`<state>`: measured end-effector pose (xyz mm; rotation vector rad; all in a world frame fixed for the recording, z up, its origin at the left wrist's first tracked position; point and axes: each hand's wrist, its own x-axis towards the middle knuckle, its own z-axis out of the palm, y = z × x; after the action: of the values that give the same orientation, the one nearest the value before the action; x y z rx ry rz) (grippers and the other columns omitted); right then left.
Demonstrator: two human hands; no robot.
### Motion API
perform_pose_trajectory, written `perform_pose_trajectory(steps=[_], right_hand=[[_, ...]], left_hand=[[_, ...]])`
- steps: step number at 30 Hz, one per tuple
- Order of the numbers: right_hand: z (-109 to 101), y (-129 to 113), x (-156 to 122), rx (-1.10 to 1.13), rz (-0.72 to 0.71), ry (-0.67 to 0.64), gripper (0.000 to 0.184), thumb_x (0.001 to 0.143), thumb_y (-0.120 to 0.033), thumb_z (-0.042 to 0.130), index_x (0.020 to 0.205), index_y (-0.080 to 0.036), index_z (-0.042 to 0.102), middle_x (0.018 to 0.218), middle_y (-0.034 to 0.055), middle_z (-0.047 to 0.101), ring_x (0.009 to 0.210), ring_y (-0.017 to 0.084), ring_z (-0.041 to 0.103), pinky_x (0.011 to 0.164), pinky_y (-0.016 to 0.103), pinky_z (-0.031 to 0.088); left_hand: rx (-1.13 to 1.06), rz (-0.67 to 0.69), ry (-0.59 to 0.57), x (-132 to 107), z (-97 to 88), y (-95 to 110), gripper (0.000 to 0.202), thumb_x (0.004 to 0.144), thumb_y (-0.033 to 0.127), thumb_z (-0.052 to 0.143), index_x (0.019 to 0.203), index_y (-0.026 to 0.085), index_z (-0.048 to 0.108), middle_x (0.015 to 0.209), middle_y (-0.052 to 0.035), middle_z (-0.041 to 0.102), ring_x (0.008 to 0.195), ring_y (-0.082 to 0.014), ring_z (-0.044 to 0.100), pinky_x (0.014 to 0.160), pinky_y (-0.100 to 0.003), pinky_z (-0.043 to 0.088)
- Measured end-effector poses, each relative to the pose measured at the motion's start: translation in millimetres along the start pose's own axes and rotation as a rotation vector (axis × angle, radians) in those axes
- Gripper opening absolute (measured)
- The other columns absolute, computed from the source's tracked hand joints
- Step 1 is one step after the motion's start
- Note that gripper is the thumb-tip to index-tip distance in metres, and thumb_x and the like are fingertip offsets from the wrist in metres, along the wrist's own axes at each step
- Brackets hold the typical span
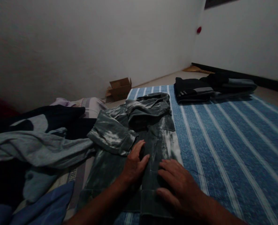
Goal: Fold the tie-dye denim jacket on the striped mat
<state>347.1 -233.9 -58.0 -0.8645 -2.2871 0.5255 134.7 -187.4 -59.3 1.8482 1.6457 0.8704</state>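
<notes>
A dark green-grey hooded jacket (115, 162) with pale mottled patches lies spread on a blue striped sheet (214, 150). Its sleeve (110, 132) is folded inward across the upper part, and the hood (150, 106) is bunched at the far end. Near the middle of the jacket, by the sleeve's cuff, rests my left hand (135, 162), fingers stretched out and thumb apart. Over the right side of the jacket's lower front is my right hand (179, 184), its fingers extended and spread. Neither hand grasps anything.
Loose clothes are heaped at the left, with a grey garment (35, 147) on top. Folded dark clothes (195, 89) sit at the far right of the sheet. Beyond stands an open cardboard box (121, 89) by the white wall (94, 40).
</notes>
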Motion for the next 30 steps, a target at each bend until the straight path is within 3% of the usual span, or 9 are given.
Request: perform_pose_trajectory(steps=[6,11,16,20,25,30], right_hand=[[-11.3,30.0,-25.3,-0.074,0.107,0.232,0.022,0.09,-0.026,0.05,0.108,-0.014,0.058,0.114,0.0156,0.06,0.111,0.027,0.055,0.093,0.048,0.048],[-10.2,22.3,-30.3,-0.05,0.046,0.222,0.028,0.088,-0.027,0.052,0.113,-0.015,0.057,0.117,0.0153,0.06,0.114,0.028,0.054,0.097,0.05,0.046],[-3.4,15.2,-29.8,-0.052,-0.059,0.17,0.033,0.087,-0.031,0.055,0.114,-0.012,0.056,0.118,0.0168,0.06,0.117,0.029,0.052,0.099,0.055,0.042],[1.8,15.7,-30.3,-0.049,-0.063,0.18,0.033,0.087,-0.032,0.055,0.113,-0.012,0.056,0.118,0.017,0.061,0.117,0.029,0.053,0.1,0.054,0.042],[3.5,15.5,-30.3,-0.044,-0.069,0.192,0.03,0.088,-0.031,0.053,0.112,-0.013,0.057,0.117,0.0165,0.062,0.117,0.028,0.053,0.1,0.053,0.041],[3.6,15.9,-31.2,-0.03,-0.066,0.169,0.032,0.088,-0.032,0.053,0.113,-0.012,0.058,0.117,0.0172,0.062,0.117,0.029,0.053,0.101,0.054,0.04]], left_hand=[[-0.587,-0.669,-0.014,-34.7,-11.8,37.2,0.06,0.064,0.027,0.074,0.119,0.014,0.051,0.127,-0.0192,0.057,0.111,-0.0283,0.06,0.089,-0.04,0.05],[-0.87,-0.967,-0.019,-67.5,-20.3,61.0,0.054,0.068,0.031,0.075,0.116,0.017,0.054,0.12,-0.0142,0.062,0.105,-0.0258,0.063,0.086,-0.035,0.051],[-1.055,-1.006,-0.086,-86.7,-27.7,72.1,0.05,0.064,0.028,0.079,0.11,0.019,0.06,0.106,-0.0107,0.069,0.098,-0.0264,0.067,0.083,-0.034,0.052],[-1.191,-1.066,-0.065,-100.3,-22.8,74.5,0.056,0.059,0.024,0.081,0.11,0.018,0.061,0.109,-0.0118,0.068,0.103,-0.0293,0.064,0.09,-0.037,0.05],[-1.316,-0.961,-0.122,-110.2,-11.8,81.9,0.073,0.053,0.022,0.084,0.12,0.018,0.057,0.114,-0.0134,0.066,0.113,-0.032,0.059,0.097,-0.039,0.045],[-1.316,-0.975,-0.114,-109.0,-6.2,85.2,0.077,0.055,0.023,0.084,0.125,0.023,0.052,0.116,-0.0111,0.066,0.112,-0.0294,0.06,0.097,-0.038,0.045]])
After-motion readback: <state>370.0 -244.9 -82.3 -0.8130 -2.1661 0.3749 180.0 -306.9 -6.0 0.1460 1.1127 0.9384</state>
